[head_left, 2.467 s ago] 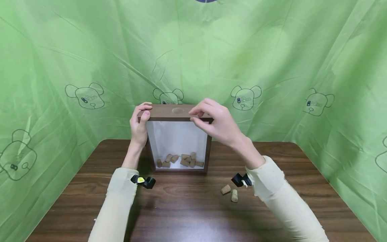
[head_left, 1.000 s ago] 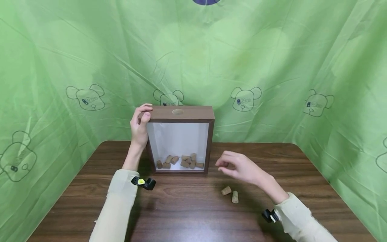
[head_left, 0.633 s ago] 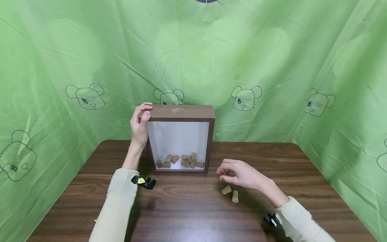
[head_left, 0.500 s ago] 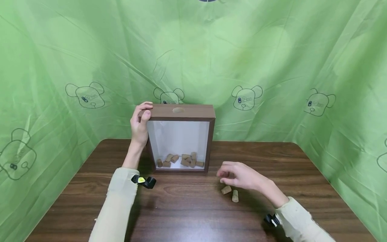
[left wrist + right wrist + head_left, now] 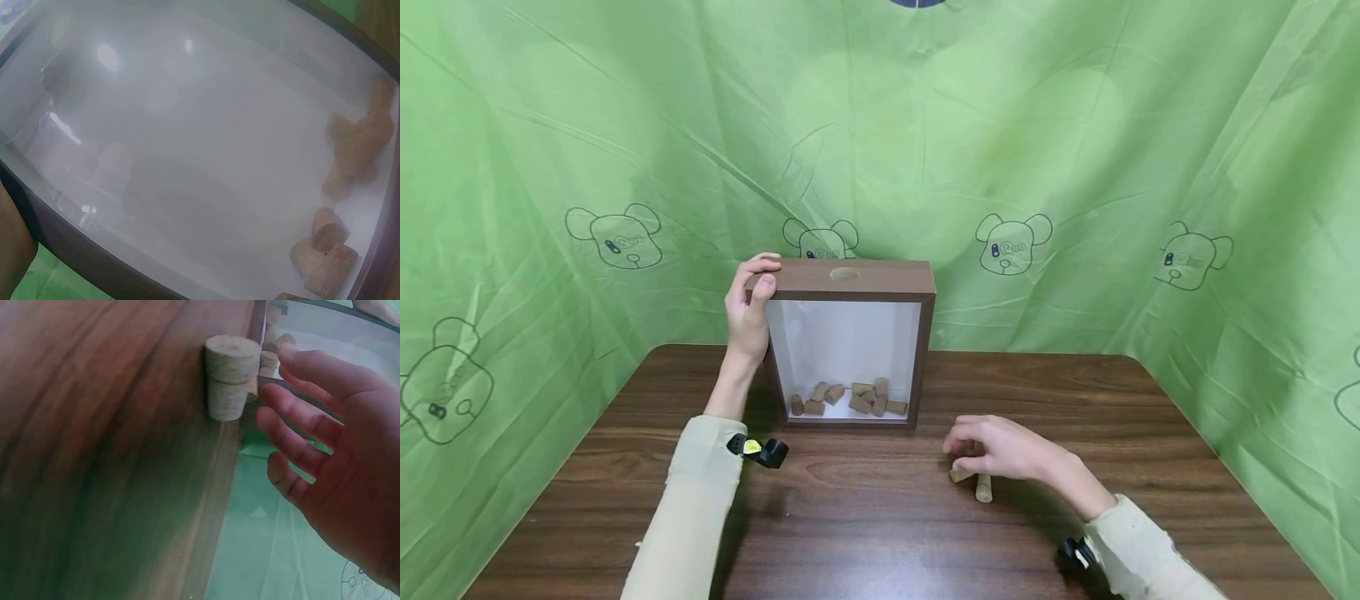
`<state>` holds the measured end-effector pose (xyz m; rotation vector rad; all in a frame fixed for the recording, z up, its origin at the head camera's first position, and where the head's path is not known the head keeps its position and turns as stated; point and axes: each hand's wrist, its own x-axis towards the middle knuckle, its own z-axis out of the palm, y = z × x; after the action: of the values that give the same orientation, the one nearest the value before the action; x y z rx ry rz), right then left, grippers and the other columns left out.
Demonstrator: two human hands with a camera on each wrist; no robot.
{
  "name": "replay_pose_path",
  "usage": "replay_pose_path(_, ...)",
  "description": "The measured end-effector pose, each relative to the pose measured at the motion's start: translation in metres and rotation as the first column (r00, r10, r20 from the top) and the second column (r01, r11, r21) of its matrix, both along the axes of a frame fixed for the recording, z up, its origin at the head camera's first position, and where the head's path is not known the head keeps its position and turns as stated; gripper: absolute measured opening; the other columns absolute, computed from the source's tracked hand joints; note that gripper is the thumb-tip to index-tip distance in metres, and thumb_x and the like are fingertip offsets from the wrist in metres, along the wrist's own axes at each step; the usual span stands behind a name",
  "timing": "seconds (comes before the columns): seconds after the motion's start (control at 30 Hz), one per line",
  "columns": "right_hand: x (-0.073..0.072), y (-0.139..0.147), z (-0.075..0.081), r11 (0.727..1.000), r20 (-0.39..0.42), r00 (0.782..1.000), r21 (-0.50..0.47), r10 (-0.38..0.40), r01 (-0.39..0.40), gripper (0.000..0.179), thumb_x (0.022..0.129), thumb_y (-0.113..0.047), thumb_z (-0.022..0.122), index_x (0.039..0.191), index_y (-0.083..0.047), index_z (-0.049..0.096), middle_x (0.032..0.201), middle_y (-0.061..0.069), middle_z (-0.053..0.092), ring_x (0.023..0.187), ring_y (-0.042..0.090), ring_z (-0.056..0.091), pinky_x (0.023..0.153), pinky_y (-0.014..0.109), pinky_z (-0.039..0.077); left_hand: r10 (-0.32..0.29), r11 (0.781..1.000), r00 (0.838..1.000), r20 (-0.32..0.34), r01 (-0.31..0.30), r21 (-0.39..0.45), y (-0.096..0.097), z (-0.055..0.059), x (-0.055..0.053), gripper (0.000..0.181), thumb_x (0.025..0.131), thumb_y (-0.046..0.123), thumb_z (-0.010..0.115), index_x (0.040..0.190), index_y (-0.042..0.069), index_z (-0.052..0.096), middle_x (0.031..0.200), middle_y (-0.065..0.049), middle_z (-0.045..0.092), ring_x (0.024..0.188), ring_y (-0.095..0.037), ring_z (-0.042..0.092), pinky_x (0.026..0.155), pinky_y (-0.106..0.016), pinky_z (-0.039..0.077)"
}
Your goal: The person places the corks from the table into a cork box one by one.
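My left hand (image 5: 748, 312) grips the upper left corner of a brown box frame (image 5: 927, 350) with a clear front, thumb on the front edge and fingers over the top. The frame stands upright, with a round hole (image 5: 845, 274) in its top. Several corks (image 5: 861, 398) lie at the bottom inside it. My right hand (image 5: 1000, 448) is low over two loose corks on the table, fingers loosely bent and holding nothing. One cork (image 5: 959, 475) is partly hidden under its fingertips; the other cork (image 5: 983, 489) lies just nearer. In the right wrist view, the fingers stay apart from the near cork (image 5: 228, 378).
The dark wooden table (image 5: 850, 533) has rounded far corners. A green curtain (image 5: 880, 150) with printed bear heads surrounds it at the back and sides. Black wrist cameras (image 5: 760, 450) sit at both cuffs.
My right hand has left the frame's top, come down to the table at the right, and sunk lower over the two loose corks. My left hand has kept its hold on the frame.
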<state>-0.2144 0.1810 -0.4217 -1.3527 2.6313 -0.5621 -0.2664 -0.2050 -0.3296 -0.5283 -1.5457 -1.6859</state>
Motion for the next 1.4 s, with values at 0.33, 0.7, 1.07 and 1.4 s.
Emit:
replay_pose_path(0.33,-0.004,0.006,-0.015,1.000,0.041,0.999,-0.010,0.018,-0.018,0.019,0.090,-0.032,0.071,0.107,-0.022,0.071,0.099,-0.010,0.067,0.081,0.005,0.061,0.073,0.025,0.052,-0.012,1.000,1.000,0.011,0.011,0.008,0.004,0.007,0.012,0.037,0.093,0.019,0.054,0.112,-0.013,0.058,0.126,-0.023,0.057,0.125,-0.021,0.050,0.106,-0.030,0.034)
replay_pose_path(0.7,-0.005,0.001,-0.009,0.999,-0.001,1.000,-0.038,0.019,-0.019,0.005,0.091,-0.029,0.071,0.095,-0.026,0.072,0.088,-0.017,0.062,0.077,-0.005,0.057,0.071,0.023,0.053,0.016,1.000,1.000,0.018,-0.016,-0.022,0.006,0.010,0.013,0.041,0.093,0.018,0.052,0.113,-0.018,0.053,0.128,-0.031,0.053,0.126,-0.021,0.050,0.109,-0.032,0.032)
replay_pose_path(1.07,-0.012,-0.016,0.028,0.990,-0.113,0.993,-0.129,0.035,-0.049,0.019,0.092,-0.023,0.069,0.111,-0.019,0.071,0.094,-0.011,0.063,0.081,0.004,0.061,0.072,0.026,0.054,0.023,0.999,1.000,0.002,-0.023,-0.033,0.005,0.010,0.012,0.040,0.093,0.017,0.051,0.112,-0.019,0.053,0.128,-0.034,0.052,0.125,-0.024,0.050,0.109,-0.032,0.032)
replay_pose_path(1.4,-0.012,-0.033,0.076,0.963,-0.284,0.958,-0.247,0.030,-0.103,0.021,0.093,-0.020,0.067,0.113,-0.018,0.071,0.092,-0.012,0.059,0.073,0.007,0.057,0.063,0.021,0.050,0.023,0.999,1.000,0.010,-0.022,-0.032,0.005,0.008,0.013,0.040,0.093,0.017,0.051,0.112,-0.018,0.053,0.128,-0.034,0.052,0.126,-0.025,0.049,0.109,-0.032,0.031)
